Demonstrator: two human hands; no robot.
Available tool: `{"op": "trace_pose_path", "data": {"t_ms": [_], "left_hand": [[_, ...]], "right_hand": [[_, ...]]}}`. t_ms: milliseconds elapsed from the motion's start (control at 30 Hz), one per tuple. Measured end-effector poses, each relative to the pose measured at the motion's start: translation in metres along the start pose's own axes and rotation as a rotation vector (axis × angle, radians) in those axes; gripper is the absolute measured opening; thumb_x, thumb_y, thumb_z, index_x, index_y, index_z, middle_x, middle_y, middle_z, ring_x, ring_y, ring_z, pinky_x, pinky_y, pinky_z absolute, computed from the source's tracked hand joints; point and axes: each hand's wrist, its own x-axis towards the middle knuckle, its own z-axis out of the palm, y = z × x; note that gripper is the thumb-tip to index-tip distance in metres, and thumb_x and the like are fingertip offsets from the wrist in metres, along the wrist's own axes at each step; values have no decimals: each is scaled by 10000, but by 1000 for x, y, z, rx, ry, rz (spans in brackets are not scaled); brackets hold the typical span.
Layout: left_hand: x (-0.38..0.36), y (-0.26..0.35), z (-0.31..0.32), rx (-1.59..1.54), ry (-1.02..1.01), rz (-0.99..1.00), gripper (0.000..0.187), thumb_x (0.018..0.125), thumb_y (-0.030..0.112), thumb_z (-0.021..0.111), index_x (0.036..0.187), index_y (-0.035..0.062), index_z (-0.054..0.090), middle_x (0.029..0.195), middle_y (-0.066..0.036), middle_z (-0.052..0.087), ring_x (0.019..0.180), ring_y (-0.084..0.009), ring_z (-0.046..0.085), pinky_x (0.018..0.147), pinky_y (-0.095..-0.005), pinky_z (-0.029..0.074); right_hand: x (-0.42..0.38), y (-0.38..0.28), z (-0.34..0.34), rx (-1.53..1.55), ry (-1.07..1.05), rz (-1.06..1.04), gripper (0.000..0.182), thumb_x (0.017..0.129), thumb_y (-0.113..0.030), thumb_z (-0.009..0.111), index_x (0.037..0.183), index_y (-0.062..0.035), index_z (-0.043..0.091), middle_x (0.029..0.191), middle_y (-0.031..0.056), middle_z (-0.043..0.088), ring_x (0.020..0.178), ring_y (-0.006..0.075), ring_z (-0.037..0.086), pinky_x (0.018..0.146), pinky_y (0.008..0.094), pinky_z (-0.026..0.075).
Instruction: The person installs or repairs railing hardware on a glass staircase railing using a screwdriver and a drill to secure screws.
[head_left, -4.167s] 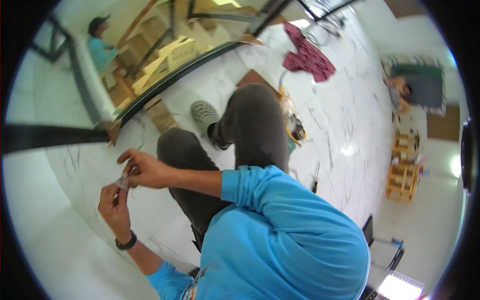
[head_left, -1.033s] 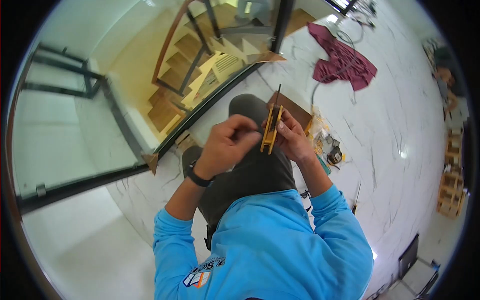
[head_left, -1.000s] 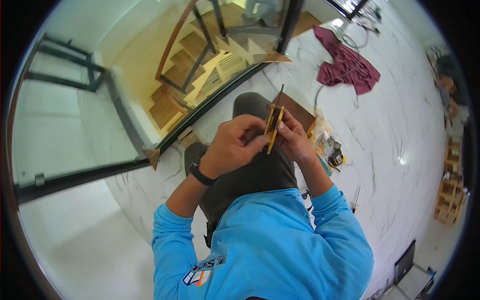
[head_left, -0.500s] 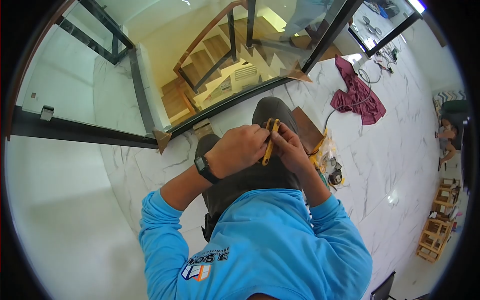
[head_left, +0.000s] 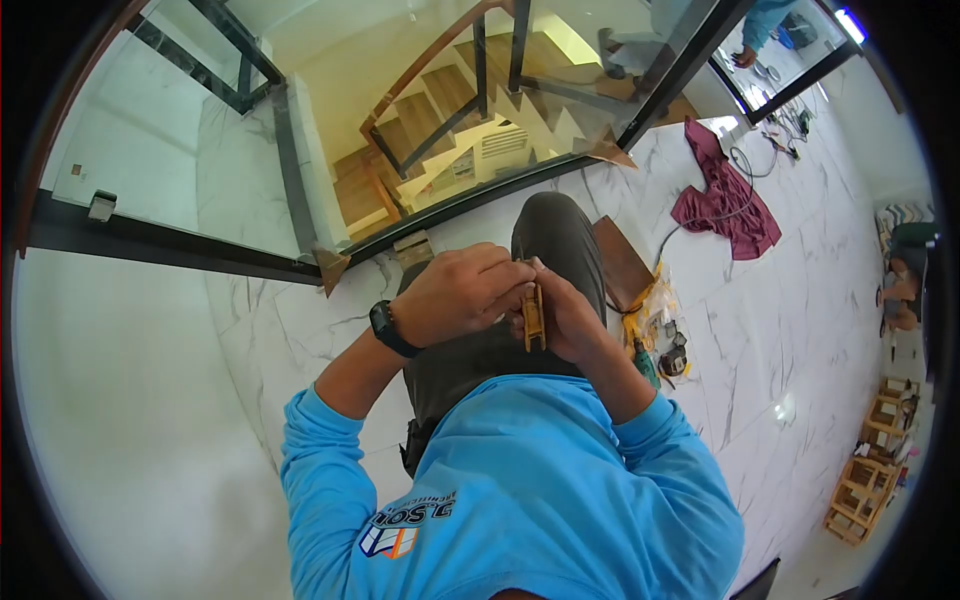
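Observation:
Above my lap, both hands meet at a narrow yellow tool with two side plates, which looks like a folding hex key set (head_left: 534,318). My left hand (head_left: 465,293), below a black watch (head_left: 391,328), has its thumb and fingers pinched at the tool's upper end. Closed round the tool from the other side is my right hand (head_left: 566,312). Fingers cover much of the tool, so I cannot make out any key folded out of it.
Black-framed glass panels (head_left: 480,207) stand ahead, with wooden stairs (head_left: 435,125) beyond. A maroon cloth (head_left: 730,200), a cable (head_left: 672,232), a brown board (head_left: 622,262) and a tape measure (head_left: 674,360) lie rightward. Other people are at the upper right (head_left: 768,22) and far right (head_left: 903,285).
The yellow tool has turned to show its narrow edge and sits slightly lower. My fingers have shifted round it. A person's blue sleeve and hand have appeared at the upper right.

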Motion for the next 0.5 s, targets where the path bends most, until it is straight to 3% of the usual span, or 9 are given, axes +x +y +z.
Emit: {"op": "trace_pose_path", "data": {"t_ms": [233, 500], "left_hand": [[3, 0, 3, -207, 107, -153, 148, 919, 76, 733, 1064, 47, 721, 796, -90, 658, 693, -244, 672, 617, -334, 518], [12, -3, 14, -393, 269, -449, 130, 982, 116, 682, 1054, 14, 715, 883, -85, 723, 748, -140, 681, 669, -285, 529]], "right_hand": [[-3, -13, 4, 16, -152, -95, 293, 1094, -366, 507, 1195, -94, 546, 927, 30, 566, 785, 136, 583, 687, 307, 517], [-7, -7, 3, -525, -106, -440, 213, 1091, -150, 461, 1274, -42, 478, 970, 43, 582, 780, 99, 569, 681, 262, 490]]}}
